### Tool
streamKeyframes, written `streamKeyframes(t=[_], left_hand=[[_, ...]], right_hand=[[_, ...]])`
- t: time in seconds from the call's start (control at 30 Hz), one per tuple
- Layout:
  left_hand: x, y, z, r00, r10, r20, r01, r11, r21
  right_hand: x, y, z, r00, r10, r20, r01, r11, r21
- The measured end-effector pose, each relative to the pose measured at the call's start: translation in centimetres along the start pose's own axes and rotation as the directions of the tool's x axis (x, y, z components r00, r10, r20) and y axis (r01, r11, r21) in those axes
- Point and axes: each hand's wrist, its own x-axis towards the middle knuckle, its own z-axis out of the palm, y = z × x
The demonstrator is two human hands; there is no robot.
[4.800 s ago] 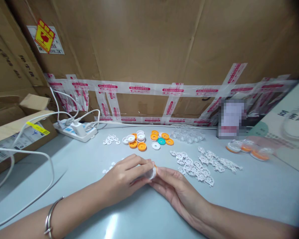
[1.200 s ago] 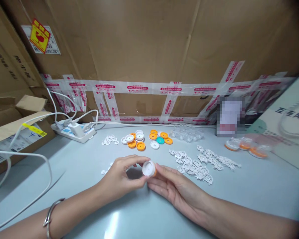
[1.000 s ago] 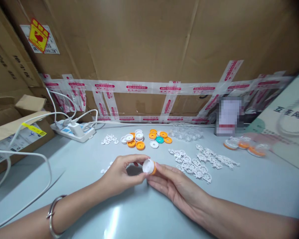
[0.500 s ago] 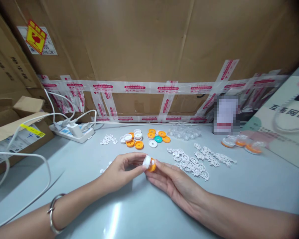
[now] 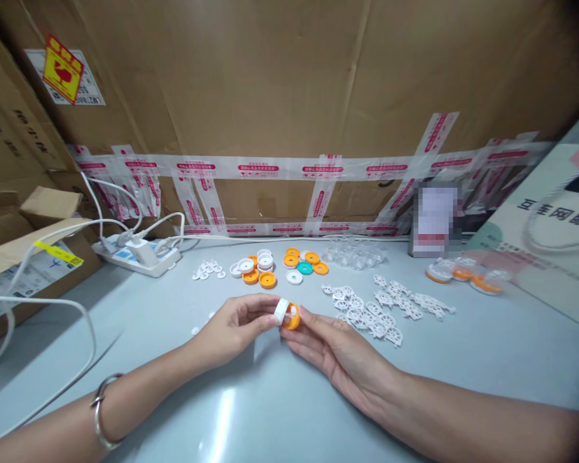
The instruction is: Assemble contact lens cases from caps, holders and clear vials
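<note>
Both hands meet just above the pale table (image 5: 280, 411). My left hand (image 5: 234, 326) pinches a white round disc (image 5: 282, 310) between thumb and fingers. My right hand (image 5: 338, 350), palm up, holds an orange round disc (image 5: 293, 317) at its fingertips, pressed against the white one. The two discs touch face to face, tilted on edge. A metal bangle (image 5: 99, 411) sits on my left wrist.
Behind the hands lie orange, white and teal discs (image 5: 270, 270), small white caps (image 5: 205, 271), white wheel-shaped parts (image 5: 381, 307), clear pieces (image 5: 352, 255) and finished orange pieces (image 5: 458, 275). A power strip (image 5: 137, 256) with cables sits back left. Cardboard walls surround the table.
The white disc was turned from facing me to standing on edge, and the orange disc behind it came into view. Both hands shifted slightly away from me; the camera drifted.
</note>
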Motion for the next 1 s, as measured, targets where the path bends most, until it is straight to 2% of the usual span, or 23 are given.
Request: streamKeyframes(t=[0.27,0.67,1.0], left_hand=[[0.23,0.03,0.18,1.0,-0.008,-0.003,0.008,1.0,0.024],[0.43,0.27,0.63,0.996,-0.041,-0.079,0.047,0.996,0.07],[0.6,-0.16,0.58,0.99,-0.071,-0.119,0.082,0.993,0.089]], right_hand=[[-0.21,-0.08,0.14,1.0,-0.002,-0.026,0.002,1.0,-0.008],[0.08,0.22,0.12,0.999,-0.046,-0.007,0.046,0.998,-0.033],[-0.1,0.16,0.4,0.999,-0.038,-0.035,0.038,0.999,-0.01]])
